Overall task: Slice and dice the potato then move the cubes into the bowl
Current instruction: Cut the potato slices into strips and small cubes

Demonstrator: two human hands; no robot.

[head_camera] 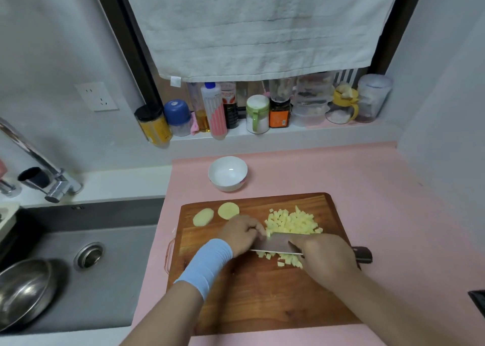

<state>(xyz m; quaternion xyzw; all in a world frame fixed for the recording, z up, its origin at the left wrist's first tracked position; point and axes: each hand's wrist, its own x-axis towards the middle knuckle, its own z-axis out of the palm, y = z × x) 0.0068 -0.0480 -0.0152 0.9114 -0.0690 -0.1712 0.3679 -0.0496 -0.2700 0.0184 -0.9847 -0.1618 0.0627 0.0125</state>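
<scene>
A wooden cutting board (pixel 262 298) lies on the pink counter. A pile of pale yellow potato cubes (pixel 292 221) sits at its far right, and a few more cubes (pixel 287 260) lie nearer me. My right hand (pixel 325 260) grips the handle of a cleaver (pixel 275 244), whose blade stands across the cubes. My left hand (pixel 241 234), with a blue wristband, has its fingertips curled against the blade's left end beside the cubes. Two potato end slices (pixel 228 210) rest at the board's far left. A white bowl (pixel 227 173), with nothing in it, stands behind the board.
A grey sink (pixel 86 267) with a steel bowl (pixel 21 290) is on the left, and a faucet (pixel 52 185) stands above it. Jars and bottles (pixel 259 112) line the window ledge under a hanging towel. A dark object (pixel 477 303) sits at the right edge.
</scene>
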